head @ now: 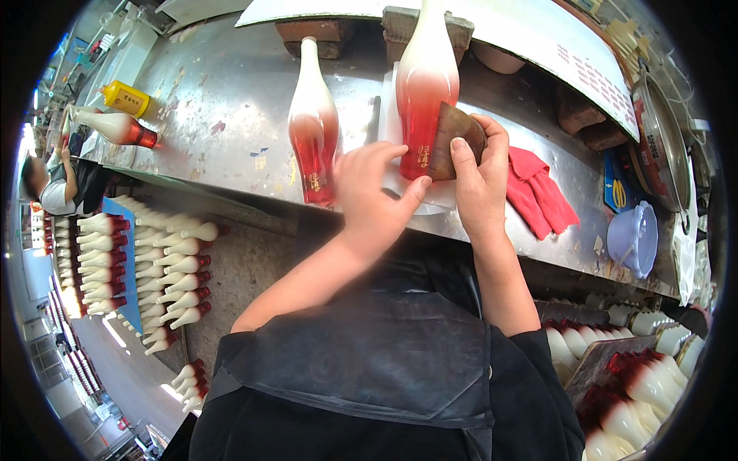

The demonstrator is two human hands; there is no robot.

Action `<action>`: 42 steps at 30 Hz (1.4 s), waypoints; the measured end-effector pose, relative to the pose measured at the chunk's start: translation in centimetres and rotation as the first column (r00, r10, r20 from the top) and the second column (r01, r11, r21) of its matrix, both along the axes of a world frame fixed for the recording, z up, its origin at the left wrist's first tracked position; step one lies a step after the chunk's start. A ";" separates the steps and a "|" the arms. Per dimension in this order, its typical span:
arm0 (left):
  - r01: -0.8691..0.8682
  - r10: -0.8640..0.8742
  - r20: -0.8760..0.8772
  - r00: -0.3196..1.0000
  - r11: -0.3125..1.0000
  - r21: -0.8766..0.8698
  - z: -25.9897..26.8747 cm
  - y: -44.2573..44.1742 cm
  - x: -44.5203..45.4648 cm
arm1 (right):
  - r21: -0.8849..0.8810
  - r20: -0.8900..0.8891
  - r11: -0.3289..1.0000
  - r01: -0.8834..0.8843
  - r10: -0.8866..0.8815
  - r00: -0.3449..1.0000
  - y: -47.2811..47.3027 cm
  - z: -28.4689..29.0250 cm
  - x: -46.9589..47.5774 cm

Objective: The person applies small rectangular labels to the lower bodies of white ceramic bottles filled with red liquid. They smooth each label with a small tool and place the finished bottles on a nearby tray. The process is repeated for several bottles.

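A red-and-white glass bottle (pixel 428 86) stands before me, with small gold characters low on its red part. My right hand (pixel 481 167) grips a brown flat scraper-like piece (pixel 458 141) between thumb and fingers, its straight edge against the bottle's right side. My left hand (pixel 375 190), slightly blurred, is spread with nothing in it, its fingertips close to the bottle's lower left; whether they touch cannot be told. Left of that hand is a second red-and-white bottle (pixel 314 124) with gold characters. A red cloth (pixel 539 190) lies to the right of my right hand.
On the metal workbench (pixel 213 121) are a yellow plastic bottle (pixel 125 99) and another red-and-white bottle (pixel 118 128). A white board (pixel 519 34) spans the back above bricks (pixel 582 109). A blue bucket (pixel 632 239) is at right. Rows of bottles (pixel 187 262) fill the lower left; a co-worker (pixel 57 187) is far left.
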State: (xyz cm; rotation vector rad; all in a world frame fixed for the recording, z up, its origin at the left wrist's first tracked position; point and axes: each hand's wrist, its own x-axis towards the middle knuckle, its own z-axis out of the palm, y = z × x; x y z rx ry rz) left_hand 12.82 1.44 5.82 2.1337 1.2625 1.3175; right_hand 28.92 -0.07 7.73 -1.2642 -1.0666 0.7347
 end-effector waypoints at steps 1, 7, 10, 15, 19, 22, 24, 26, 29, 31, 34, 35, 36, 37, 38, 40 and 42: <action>0.004 -0.004 0.001 1.000 1.000 -0.002 0.0 0.0 0.0 | -0.001 0.001 1.000 0.002 -0.002 1.000 0.0 0.1 0.0; 0.018 -0.018 0.015 1.000 1.000 0.001 -0.2 0.1 -0.1 | 0.006 -0.004 1.000 0.011 -0.011 1.000 0.1 -0.1 -0.1; 0.020 -0.020 0.017 1.000 1.000 -0.006 -0.2 0.0 -0.2 | 0.001 0.000 1.000 0.011 -0.011 1.000 0.1 -0.1 -0.1; 0.017 -0.017 0.044 0.999 1.000 -0.002 -0.4 0.3 -0.1 | -0.018 -0.178 1.000 0.025 -0.028 0.984 0.2 0.2 -0.1; 0.042 -0.024 0.125 0.992 0.988 -0.149 0.0 0.5 0.0 | -0.102 -0.411 0.993 -0.064 0.017 0.912 0.3 1.4 2.8; 0.032 0.004 0.156 0.988 0.973 -0.227 0.2 0.8 0.4 | -0.461 -0.214 0.849 -0.256 0.174 0.961 0.1 3.6 2.9; 0.025 0.009 0.144 0.990 0.972 -0.234 0.3 0.8 0.5 | -0.380 -0.087 0.899 -0.216 0.198 0.976 0.7 1.6 1.8; 0.022 0.012 0.145 0.989 0.973 -0.231 0.4 0.9 0.7 | -0.372 -0.053 0.907 -0.195 0.188 0.981 0.8 1.2 1.5; 0.016 0.018 0.143 0.989 0.973 -0.232 0.2 0.9 0.7 | -0.399 -0.032 0.900 -0.174 0.176 0.984 0.7 2.2 1.0; 0.018 0.017 0.149 0.989 0.973 -0.231 0.1 0.9 0.7 | -0.383 -0.022 0.908 -0.167 0.172 0.985 0.6 2.3 0.9; 0.019 0.018 0.158 0.987 0.974 -0.228 0.2 1.0 0.7 | -0.377 0.000 0.914 -0.147 0.158 0.987 0.5 2.3 0.7; 0.017 0.019 0.157 0.987 0.974 -0.225 0.2 0.9 0.7 | -0.367 0.008 0.920 -0.137 0.150 0.989 0.5 2.1 0.7; 0.016 0.020 0.156 0.988 0.975 -0.222 0.2 0.9 0.8 | -0.357 0.015 0.926 -0.127 0.142 0.990 0.6 1.7 0.8; 0.017 0.019 0.160 0.987 0.975 -0.222 0.2 0.9 0.8 | -0.346 0.023 0.931 -0.117 0.133 0.991 0.6 1.4 0.8; 0.018 0.019 0.163 0.986 0.975 -0.222 0.2 1.0 0.8 | -0.341 0.019 0.933 -0.115 0.130 0.991 0.6 1.3 0.8; 0.022 0.017 0.170 0.985 0.974 -0.226 0.3 1.0 0.8 | -0.332 0.012 0.937 -0.111 0.122 0.993 0.5 1.2 0.7; 0.025 0.017 0.176 0.984 0.972 -0.232 0.3 1.0 0.8 | -0.341 0.017 0.932 -0.125 0.139 0.990 0.4 1.6 0.6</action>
